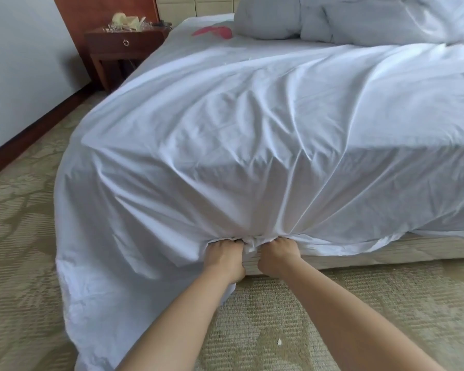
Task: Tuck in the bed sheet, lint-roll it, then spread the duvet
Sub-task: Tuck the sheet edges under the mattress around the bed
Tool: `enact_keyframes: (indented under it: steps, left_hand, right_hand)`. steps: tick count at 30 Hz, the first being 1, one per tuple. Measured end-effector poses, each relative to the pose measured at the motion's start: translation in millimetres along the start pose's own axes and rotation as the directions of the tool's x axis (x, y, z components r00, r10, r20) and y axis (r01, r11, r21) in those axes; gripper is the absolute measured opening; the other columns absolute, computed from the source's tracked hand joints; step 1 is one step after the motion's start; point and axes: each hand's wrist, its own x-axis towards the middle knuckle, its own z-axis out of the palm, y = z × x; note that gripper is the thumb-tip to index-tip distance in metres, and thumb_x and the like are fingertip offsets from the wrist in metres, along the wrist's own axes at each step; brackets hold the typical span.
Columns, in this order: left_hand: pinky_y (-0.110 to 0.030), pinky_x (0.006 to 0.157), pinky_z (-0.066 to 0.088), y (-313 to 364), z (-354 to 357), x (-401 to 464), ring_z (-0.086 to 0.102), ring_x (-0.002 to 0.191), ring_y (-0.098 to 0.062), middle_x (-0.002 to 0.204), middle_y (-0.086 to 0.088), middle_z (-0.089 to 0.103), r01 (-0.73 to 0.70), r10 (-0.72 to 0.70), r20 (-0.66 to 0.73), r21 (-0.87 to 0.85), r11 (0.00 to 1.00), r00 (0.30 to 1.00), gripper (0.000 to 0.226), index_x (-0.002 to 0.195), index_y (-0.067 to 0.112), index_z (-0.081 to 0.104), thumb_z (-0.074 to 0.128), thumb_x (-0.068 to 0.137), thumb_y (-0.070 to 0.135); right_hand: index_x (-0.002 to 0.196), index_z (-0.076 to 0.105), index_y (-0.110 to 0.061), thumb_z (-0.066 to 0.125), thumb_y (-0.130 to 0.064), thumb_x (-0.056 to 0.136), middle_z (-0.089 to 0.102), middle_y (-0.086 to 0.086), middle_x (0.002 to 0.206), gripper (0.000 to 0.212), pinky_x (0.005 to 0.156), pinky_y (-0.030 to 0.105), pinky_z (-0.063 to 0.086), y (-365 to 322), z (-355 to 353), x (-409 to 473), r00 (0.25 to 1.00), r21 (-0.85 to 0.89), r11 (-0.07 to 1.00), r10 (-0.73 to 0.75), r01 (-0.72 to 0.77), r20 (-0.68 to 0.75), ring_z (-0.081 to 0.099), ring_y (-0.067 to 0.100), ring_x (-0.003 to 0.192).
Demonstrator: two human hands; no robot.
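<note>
A white bed sheet [252,135] covers the mattress and hangs loose down to the carpet at the left corner. At the foot of the bed my left hand [224,259] and my right hand [277,257] sit side by side, fingertips pushed under the mattress edge with bunched sheet gathered around them. The fingers are hidden in the fabric. Sharp creases fan upward from that spot. The crumpled white duvet [386,20] is piled at the head of the bed. A pink object [212,30], too blurred to identify, lies on the sheet near the pile.
The beige bed base [386,253] shows below the sheet to the right. A dark wooden nightstand [123,46] with clutter on top stands at the far left by the wall. Patterned carpet [279,317] surrounds the bed; a small white scrap [279,342] lies on it.
</note>
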Motion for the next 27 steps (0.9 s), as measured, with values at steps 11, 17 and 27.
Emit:
enact_keyframes:
  steps: [11,17,27]
  left_hand:
    - [-0.03,0.109,0.027,-16,4,-31,0.047,0.127,-0.023,0.138,-0.006,0.051,-0.259,0.263,-0.162,0.047,0.965,0.951,0.043,0.134,0.009,0.048,0.043,0.091,0.011]
    - [-0.033,0.094,0.043,-20,6,-41,0.054,0.105,-0.021,0.113,-0.005,0.062,-0.356,0.379,-0.348,0.133,0.925,0.857,0.048,0.114,0.009,0.057,0.038,0.072,0.018]
    - [-0.026,0.118,0.002,-17,3,-35,0.013,0.147,-0.014,0.16,-0.002,0.014,-0.25,0.261,-0.097,0.11,0.962,0.961,0.061,0.153,0.011,0.01,0.035,0.098,0.022]
  right_hand:
    - [0.13,0.051,-0.006,0.055,-0.006,0.082,0.059,0.01,0.127,0.048,0.095,0.033,0.045,18,2,-34,0.974,-0.091,0.981,-0.18,0.168,-0.137,0.056,0.026,0.117]
    - [0.107,0.068,-0.001,0.041,-0.008,0.076,0.067,0.009,0.101,0.042,0.081,0.035,0.055,32,1,-54,0.788,-0.217,0.875,-0.484,0.433,-0.38,0.063,0.025,0.091]
    - [0.126,0.061,-0.004,0.043,-0.01,0.069,0.059,0.011,0.131,0.06,0.103,0.034,0.034,28,10,-52,0.893,-0.293,0.889,-0.412,0.351,-0.179,0.061,0.023,0.117]
